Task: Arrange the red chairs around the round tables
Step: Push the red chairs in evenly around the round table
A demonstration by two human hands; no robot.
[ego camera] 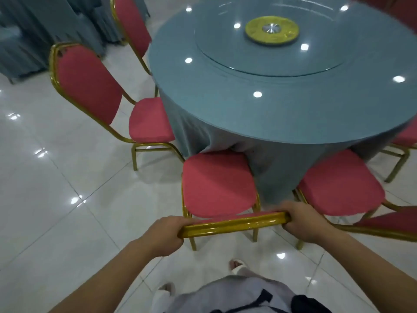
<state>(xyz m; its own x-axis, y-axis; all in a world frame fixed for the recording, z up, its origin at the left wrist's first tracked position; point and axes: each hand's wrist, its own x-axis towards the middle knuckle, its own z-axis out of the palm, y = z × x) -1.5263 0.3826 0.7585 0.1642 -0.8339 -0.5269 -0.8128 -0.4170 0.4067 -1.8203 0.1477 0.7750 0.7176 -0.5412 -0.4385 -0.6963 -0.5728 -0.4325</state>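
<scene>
Red chair (216, 184) stands at the round tabletop's (282, 109) near edge, seat against the blue tablecloth (225, 132), between two neighbouring chairs. Left hand (167, 233) and right hand (304, 220) grip its gold top rail (234, 223) (fingers (293, 208) curled round each end).

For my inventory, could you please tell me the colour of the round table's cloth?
The draped tablecloth is plain blue-grey, seen best in the head view.

Arms extended, left grip (166, 233) and right grip (304, 219) both clenched.
</scene>
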